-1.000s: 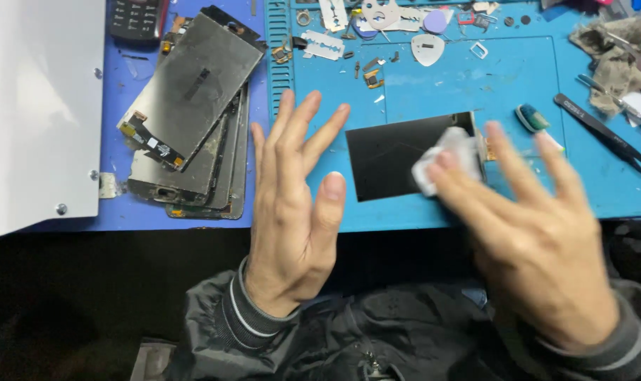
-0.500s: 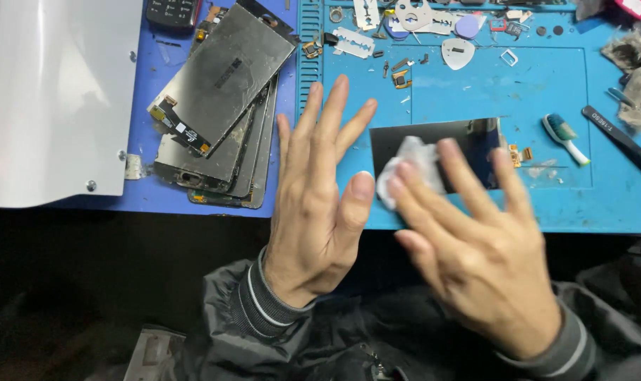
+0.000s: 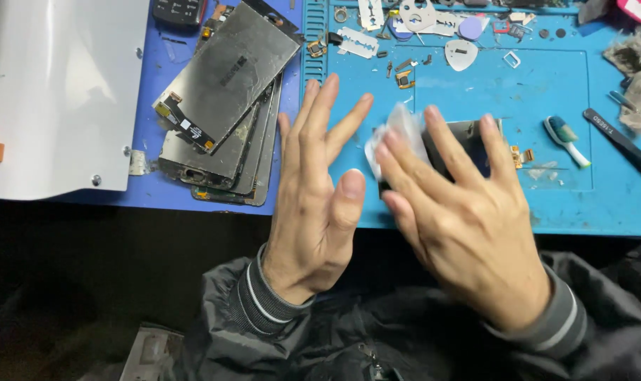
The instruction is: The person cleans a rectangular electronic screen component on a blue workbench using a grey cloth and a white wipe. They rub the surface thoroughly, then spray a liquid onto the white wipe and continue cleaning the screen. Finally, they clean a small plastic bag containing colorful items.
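Blue mat (image 3: 560,204) on table, left hand (image 3: 317,190) flat, fingers spread, holding nothing, beside dark screen (image 3: 468,141), right hand (image 3: 461,212) pressing white wipe (image 3: 398,134) onto screen with fingertips, stacked panels (image 3: 221,106) to the left, brush (image 3: 566,137) and tweezers (image 3: 620,144) right.

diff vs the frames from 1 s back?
The right hand has slid its white wipe leftward across the dark screen panel, from the panel's right end to its left end, nearer the left hand. The left hand stays open, edge-on to the blue mat; the stacked panels are unmoved.
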